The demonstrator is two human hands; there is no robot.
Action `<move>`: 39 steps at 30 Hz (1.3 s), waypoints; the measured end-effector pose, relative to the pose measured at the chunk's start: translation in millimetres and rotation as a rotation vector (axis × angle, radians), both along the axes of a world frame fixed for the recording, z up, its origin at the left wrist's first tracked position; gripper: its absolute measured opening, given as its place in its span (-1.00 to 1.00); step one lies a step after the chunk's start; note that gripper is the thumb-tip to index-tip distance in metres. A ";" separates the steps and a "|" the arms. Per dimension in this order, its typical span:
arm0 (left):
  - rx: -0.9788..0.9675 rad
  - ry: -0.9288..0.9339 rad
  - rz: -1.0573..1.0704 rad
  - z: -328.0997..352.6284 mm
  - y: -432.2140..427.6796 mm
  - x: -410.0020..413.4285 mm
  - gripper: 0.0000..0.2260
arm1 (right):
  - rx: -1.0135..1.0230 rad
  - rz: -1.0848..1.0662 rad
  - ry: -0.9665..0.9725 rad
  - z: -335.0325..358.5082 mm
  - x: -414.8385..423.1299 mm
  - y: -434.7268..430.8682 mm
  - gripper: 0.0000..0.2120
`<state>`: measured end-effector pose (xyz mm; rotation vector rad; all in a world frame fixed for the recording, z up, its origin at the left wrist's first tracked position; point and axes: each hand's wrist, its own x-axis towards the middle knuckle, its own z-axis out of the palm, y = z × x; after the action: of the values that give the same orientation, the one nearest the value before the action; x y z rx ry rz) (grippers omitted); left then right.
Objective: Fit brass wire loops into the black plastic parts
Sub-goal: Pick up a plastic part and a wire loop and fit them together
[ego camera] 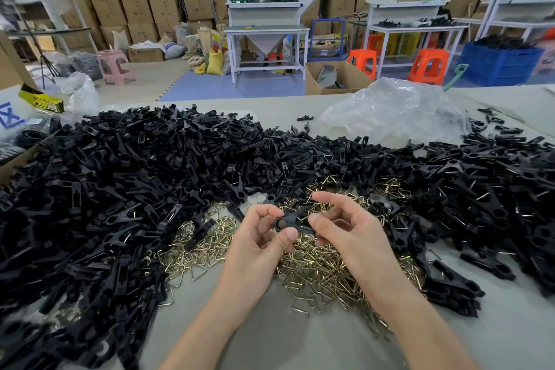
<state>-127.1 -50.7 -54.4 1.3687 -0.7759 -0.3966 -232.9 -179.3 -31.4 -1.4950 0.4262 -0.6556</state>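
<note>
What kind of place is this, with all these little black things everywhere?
Most likely a small factory or assembly workshop. A heap of black plastic clip parts and a pile of brass wire loops lie on the grey table, stacked brown cardboard boxes line the back wall, and white metal workbenches stand beyond.

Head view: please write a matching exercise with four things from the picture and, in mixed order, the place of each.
1 black plastic part
2 brass wire loops
3 clear plastic bag
4 orange stool

a on the floor behind the table
b pinched in the left hand
c far side of the table
d heaped at the table's middle

Pairs: 1-b, 2-d, 3-c, 4-a
</note>
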 end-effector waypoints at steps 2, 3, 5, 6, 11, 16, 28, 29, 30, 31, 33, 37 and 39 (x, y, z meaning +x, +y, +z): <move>0.007 0.001 0.001 -0.2 0.2 0.0 -0.75 | 0.029 0.001 -0.006 -1.0 0.2 -0.9 -0.71; 0.010 0.002 -0.001 -0.3 0.4 0.0 -0.76 | 0.041 0.001 -0.007 -1.6 0.3 -1.4 -0.71; 0.008 0.004 -0.011 -0.3 1.0 0.1 -0.76 | 0.051 0.000 -0.005 -2.7 1.1 -2.0 -0.71; 0.004 0.007 -0.016 -0.2 1.3 0.0 -0.76 | 0.053 0.000 -0.003 -3.2 1.4 -1.9 -0.72; -0.010 0.006 -0.028 -1.1 0.9 -0.1 -0.81 | 0.027 -0.022 -0.019 -4.0 1.4 -2.6 -0.70; -0.005 0.009 -0.022 -1.3 0.2 0.3 -0.81 | -0.050 -0.018 -0.009 -3.7 0.6 -4.4 -0.69; 0.011 0.011 -0.066 -3.7 1.3 1.4 -0.79 | -0.002 0.057 0.013 -6.5 3.5 -3.1 -0.65; 0.005 0.023 -0.074 -2.6 1.9 0.8 -0.80 | 0.014 0.074 0.017 -6.9 3.3 -4.0 -0.65; 0.000 0.038 -0.084 -1.5 2.4 0.8 -0.81 | 0.049 0.101 0.013 -6.8 3.1 -5.0 -0.66; -0.003 0.057 -0.096 -0.6 3.1 1.3 -0.79 | 0.106 0.142 0.001 -6.5 2.6 -6.0 -0.68; -0.010 0.112 -0.130 0.9 4.5 2.3 -0.75 | 0.246 0.248 -0.033 -5.7 2.4 -6.8 -0.64; -0.090 0.355 -0.309 4.8 6.1 -0.8 -0.75 | 0.394 0.460 -0.118 -5.3 1.9 -4.6 -0.62; -0.130 0.456 -0.431 7.2 5.5 -1.0 -0.76 | 0.400 0.541 -0.138 -5.4 0.0 -3.2 -0.60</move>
<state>-128.2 -45.2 -47.2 0.9310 -0.6943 -0.9438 -232.8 -182.4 -36.8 -1.1043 0.0297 -0.2217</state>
